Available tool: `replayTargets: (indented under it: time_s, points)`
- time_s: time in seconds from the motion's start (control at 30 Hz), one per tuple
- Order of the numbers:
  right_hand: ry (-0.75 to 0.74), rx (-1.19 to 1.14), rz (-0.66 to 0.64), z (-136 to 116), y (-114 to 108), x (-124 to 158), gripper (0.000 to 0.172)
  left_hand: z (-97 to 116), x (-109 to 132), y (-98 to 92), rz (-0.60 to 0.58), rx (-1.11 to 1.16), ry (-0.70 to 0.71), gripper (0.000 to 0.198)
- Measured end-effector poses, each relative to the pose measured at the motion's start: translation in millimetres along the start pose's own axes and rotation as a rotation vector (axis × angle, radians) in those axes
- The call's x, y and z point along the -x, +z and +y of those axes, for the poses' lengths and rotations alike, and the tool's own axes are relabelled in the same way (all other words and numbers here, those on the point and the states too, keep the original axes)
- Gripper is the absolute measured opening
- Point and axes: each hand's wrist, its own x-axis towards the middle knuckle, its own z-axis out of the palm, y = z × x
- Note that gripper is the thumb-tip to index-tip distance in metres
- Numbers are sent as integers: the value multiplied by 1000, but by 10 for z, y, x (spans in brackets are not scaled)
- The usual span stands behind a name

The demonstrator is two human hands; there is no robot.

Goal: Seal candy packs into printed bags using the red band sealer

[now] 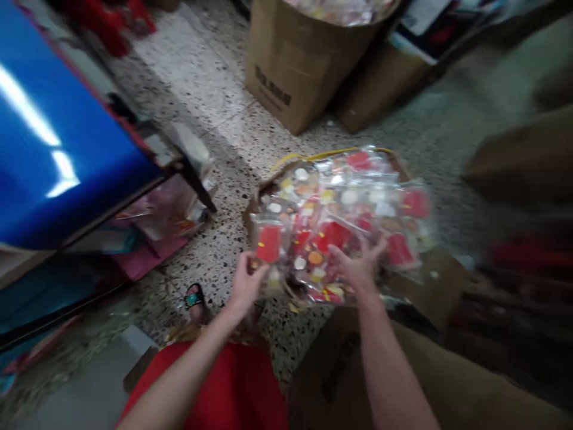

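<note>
A cardboard box on the floor is heaped with clear plastic packets that show red, white, yellow and orange pieces. My left hand is closed, thumb against fingers, on the lower edge of a clear packet with a red card at the box's left side. On the front right of the heap, my right hand lies with its fingers spread over the packets, touching them. Motion blur hides the fine detail of the packets' contents.
A tall carton filled with more packets stands behind, beside another brown box. At left is a table with a shiny blue top and goods beneath. A large carton sits at the front right. Speckled floor lies between.
</note>
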Motion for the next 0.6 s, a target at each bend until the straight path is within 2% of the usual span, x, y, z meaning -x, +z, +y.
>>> replayTargets:
  time_s: [0.07,0.13,0.2,0.27,0.37,0.43,0.5,0.57,0.6]
  points:
    - [-18,-87,18,-48,-87,-31,63,165,-60,-141,38,-57,195,28]
    - [5,-190,31,-60,-189,-41,49,341,-74,-131,40,-109,401,30]
    - [80,-346,36,-43,-304,-23,41,486,-40,-2,3,-169,597,30]
    - [205,-581,40,4,-432,12,43,555,-2,176,-48,-225,729,29]
    - [373,-920,134,127,-655,68,49,522,-1,387,-182,-284,771,28]
    - [411,-1042,257,232,-812,102,49,471,-50,454,-356,-336,722,23]
    - [433,-1117,356,340,-947,138,49,446,-143,483,-633,-430,636,17]
    - [459,-1176,393,433,-1034,184,48,450,-271,511,-927,-579,579,13]
    - [467,-1194,391,469,-1058,209,47,455,-340,534,-1025,-675,600,12]
